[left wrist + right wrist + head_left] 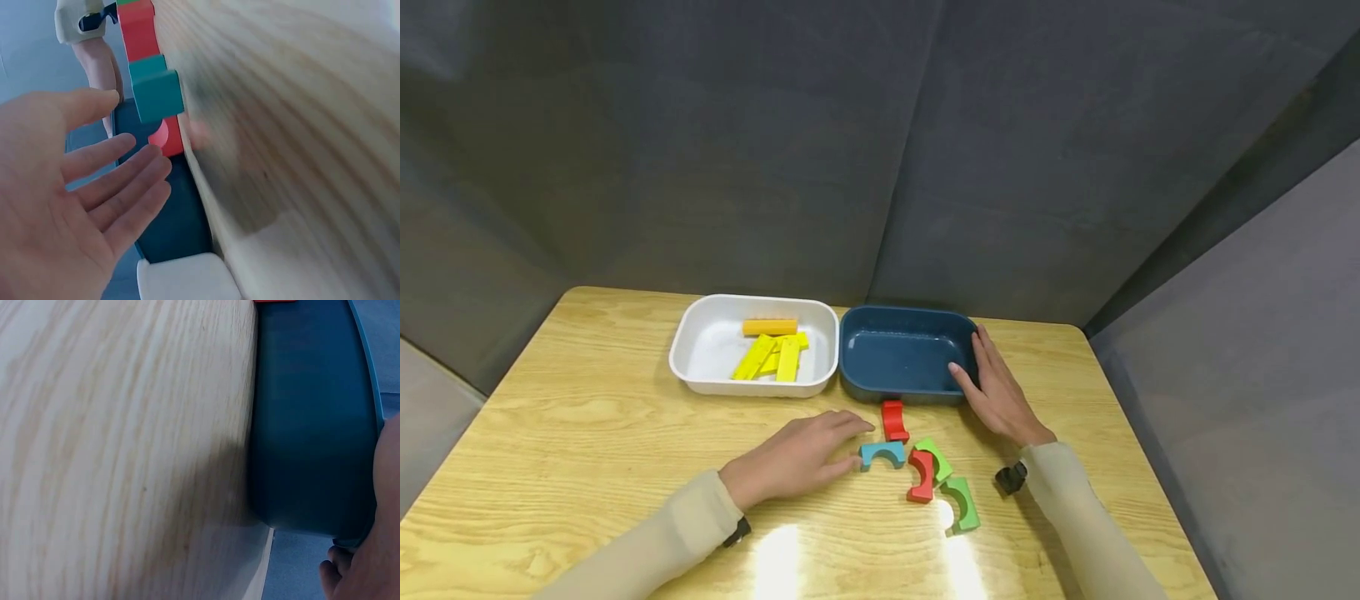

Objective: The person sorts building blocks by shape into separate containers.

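My left hand (797, 454) is held out over the table with its fingers extended and nothing in its grasp. Its thumb tip is right beside a blue arch-shaped block (882, 447), and its fingertips point toward a red arch block (892, 422) against the front of the dark blue tray (910, 393). In the left wrist view the palm faces the blue block (157, 94), a gap between them. With the thumb inside and the fingers outside, my right hand (1002, 402) grips the tray's right end. Only part of that hand (362, 569) shows in the right wrist view.
Another red arch block (928, 477) and two green ones, a nearer one (968, 504) and a farther one (939, 454), lie close together on the wooden table (610, 467). A white tray (715, 387) holding several yellow blocks (787, 358) and an orange one (770, 327) adjoins the blue tray's left end.
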Demonstrator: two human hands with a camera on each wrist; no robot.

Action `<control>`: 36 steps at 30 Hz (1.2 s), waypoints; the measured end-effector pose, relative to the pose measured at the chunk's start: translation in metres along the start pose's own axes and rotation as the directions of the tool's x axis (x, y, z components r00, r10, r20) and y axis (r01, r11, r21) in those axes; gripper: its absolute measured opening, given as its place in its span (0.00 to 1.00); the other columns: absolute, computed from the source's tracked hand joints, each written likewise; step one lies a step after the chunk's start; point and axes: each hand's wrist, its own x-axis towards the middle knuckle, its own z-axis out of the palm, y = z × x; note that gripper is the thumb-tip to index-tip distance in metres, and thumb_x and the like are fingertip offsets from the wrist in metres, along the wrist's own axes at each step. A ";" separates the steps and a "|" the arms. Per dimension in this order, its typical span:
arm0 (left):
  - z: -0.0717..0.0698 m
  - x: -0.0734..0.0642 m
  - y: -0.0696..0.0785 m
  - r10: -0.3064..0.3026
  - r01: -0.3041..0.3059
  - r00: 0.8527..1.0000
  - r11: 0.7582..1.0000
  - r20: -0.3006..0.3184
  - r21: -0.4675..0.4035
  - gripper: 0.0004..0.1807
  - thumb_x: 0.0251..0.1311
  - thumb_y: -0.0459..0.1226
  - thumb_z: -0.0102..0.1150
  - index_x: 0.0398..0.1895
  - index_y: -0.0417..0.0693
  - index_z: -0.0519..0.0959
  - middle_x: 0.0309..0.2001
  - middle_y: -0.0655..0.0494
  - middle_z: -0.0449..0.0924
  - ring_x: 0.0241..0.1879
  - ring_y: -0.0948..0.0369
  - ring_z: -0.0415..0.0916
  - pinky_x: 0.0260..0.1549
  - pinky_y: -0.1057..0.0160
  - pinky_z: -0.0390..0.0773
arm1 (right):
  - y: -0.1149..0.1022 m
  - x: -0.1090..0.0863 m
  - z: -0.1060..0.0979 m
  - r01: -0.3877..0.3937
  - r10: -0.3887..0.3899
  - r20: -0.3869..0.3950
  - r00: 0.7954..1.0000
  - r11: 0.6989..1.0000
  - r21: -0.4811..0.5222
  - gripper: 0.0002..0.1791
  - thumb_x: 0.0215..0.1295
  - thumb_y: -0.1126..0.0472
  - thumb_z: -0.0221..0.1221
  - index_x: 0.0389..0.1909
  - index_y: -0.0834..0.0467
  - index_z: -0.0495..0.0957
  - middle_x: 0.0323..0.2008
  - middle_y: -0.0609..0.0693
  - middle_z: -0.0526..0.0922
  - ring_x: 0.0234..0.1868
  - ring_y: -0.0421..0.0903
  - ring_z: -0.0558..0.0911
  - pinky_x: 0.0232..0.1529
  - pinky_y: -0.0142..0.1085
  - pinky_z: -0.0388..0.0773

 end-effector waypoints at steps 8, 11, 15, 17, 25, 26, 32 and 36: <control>0.009 0.010 0.006 -0.011 0.010 0.999 1.000 0.032 0.017 0.28 0.75 0.48 0.65 0.73 0.48 0.78 0.62 0.54 0.81 0.58 0.58 0.81 0.57 0.56 0.85 | 0.000 0.000 0.003 0.003 -0.003 -0.004 1.000 1.000 0.000 0.49 0.83 0.33 0.44 0.88 0.61 0.42 0.88 0.52 0.34 0.87 0.59 0.44 0.83 0.63 0.48; 0.012 0.013 0.008 0.007 -0.007 0.999 1.000 0.039 0.017 0.28 0.74 0.47 0.66 0.72 0.48 0.78 0.60 0.55 0.82 0.54 0.61 0.81 0.56 0.58 0.85 | 0.000 0.000 0.003 -0.006 0.006 -0.003 1.000 1.000 -0.001 0.50 0.83 0.32 0.44 0.88 0.61 0.42 0.88 0.51 0.34 0.87 0.59 0.44 0.83 0.63 0.48; 0.015 0.017 0.010 0.032 -0.032 0.999 0.999 0.041 0.003 0.26 0.72 0.43 0.68 0.69 0.46 0.80 0.58 0.55 0.82 0.49 0.63 0.79 0.53 0.61 0.85 | 0.001 0.000 0.003 -0.013 0.013 -0.002 1.000 1.000 0.000 0.50 0.83 0.32 0.44 0.88 0.60 0.41 0.88 0.50 0.34 0.87 0.59 0.44 0.82 0.64 0.48; 0.015 0.018 0.010 0.039 -0.039 0.998 0.999 0.042 0.002 0.25 0.72 0.41 0.69 0.69 0.46 0.80 0.56 0.55 0.82 0.47 0.64 0.79 0.52 0.62 0.85 | 0.001 0.000 0.002 -0.011 0.011 -0.002 1.000 1.000 0.000 0.50 0.83 0.32 0.44 0.88 0.60 0.41 0.88 0.50 0.33 0.87 0.59 0.44 0.82 0.64 0.48; 0.016 0.020 0.011 0.034 -0.033 0.998 0.999 0.054 -0.019 0.23 0.71 0.38 0.70 0.67 0.44 0.81 0.54 0.56 0.83 0.45 0.65 0.77 0.51 0.64 0.84 | -0.001 0.001 0.001 -0.020 0.020 0.002 1.000 1.000 0.003 0.50 0.83 0.31 0.43 0.88 0.59 0.40 0.88 0.49 0.33 0.87 0.59 0.44 0.82 0.64 0.48; 0.016 0.020 0.011 0.032 -0.031 0.998 0.999 0.054 -0.021 0.23 0.71 0.38 0.70 0.67 0.45 0.81 0.54 0.56 0.83 0.45 0.65 0.77 0.51 0.64 0.84 | -0.001 0.001 0.001 -0.022 0.022 0.003 1.000 1.000 0.002 0.50 0.83 0.31 0.43 0.88 0.59 0.40 0.88 0.49 0.33 0.87 0.59 0.44 0.82 0.64 0.47; 0.017 0.018 0.013 0.035 -0.033 0.998 0.999 0.047 -0.036 0.22 0.71 0.35 0.68 0.67 0.46 0.82 0.52 0.57 0.83 0.42 0.66 0.76 0.47 0.68 0.83 | -0.001 0.001 0.000 -0.020 0.020 0.001 1.000 1.000 -0.001 0.50 0.83 0.32 0.43 0.88 0.60 0.40 0.88 0.50 0.33 0.87 0.60 0.44 0.82 0.64 0.48; 0.016 0.018 0.014 0.036 -0.034 0.999 0.998 0.040 -0.049 0.21 0.70 0.35 0.68 0.65 0.44 0.82 0.50 0.56 0.84 0.39 0.66 0.75 0.45 0.69 0.82 | -0.001 0.001 0.000 -0.020 0.020 0.000 1.000 1.000 0.000 0.50 0.83 0.32 0.43 0.88 0.60 0.40 0.88 0.50 0.33 0.87 0.60 0.44 0.82 0.64 0.47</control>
